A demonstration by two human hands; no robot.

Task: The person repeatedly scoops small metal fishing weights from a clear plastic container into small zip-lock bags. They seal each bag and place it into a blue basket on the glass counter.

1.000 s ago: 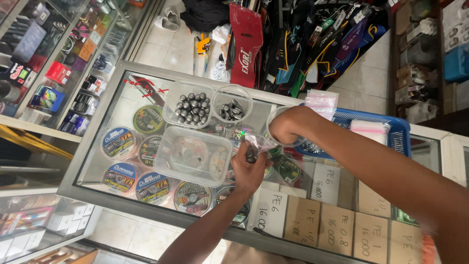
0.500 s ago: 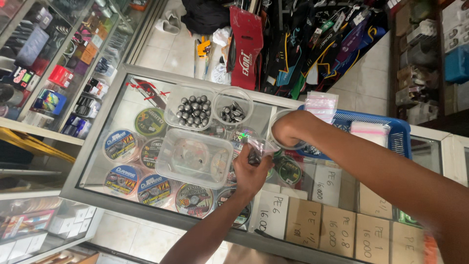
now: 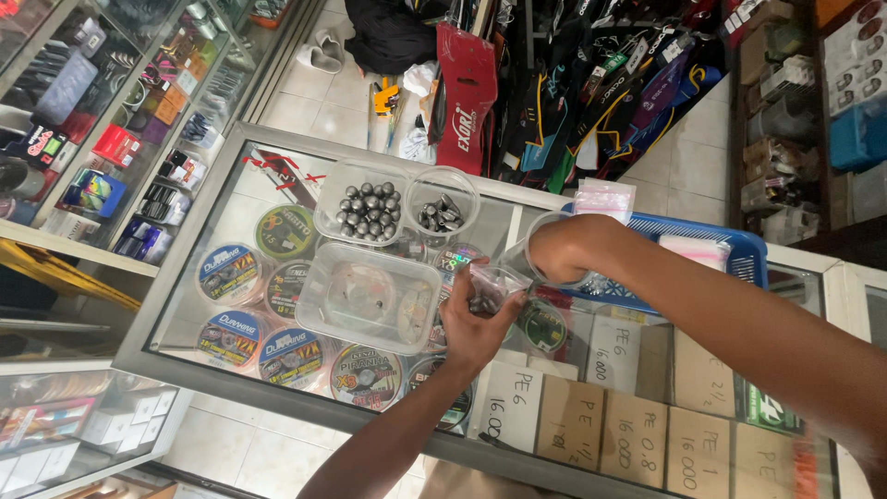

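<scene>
Holding the small clear bag pinched open in the left hand above the glass table, keep it steady under the curled right hand, whose grip I cannot tell.

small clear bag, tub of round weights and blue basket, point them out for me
small clear bag (image 3: 488,288), head view, on its plastic front between the fingers
tub of round weights (image 3: 334,189), head view, on its clear rim
blue basket (image 3: 739,245), head view, on its right-hand rim
</scene>
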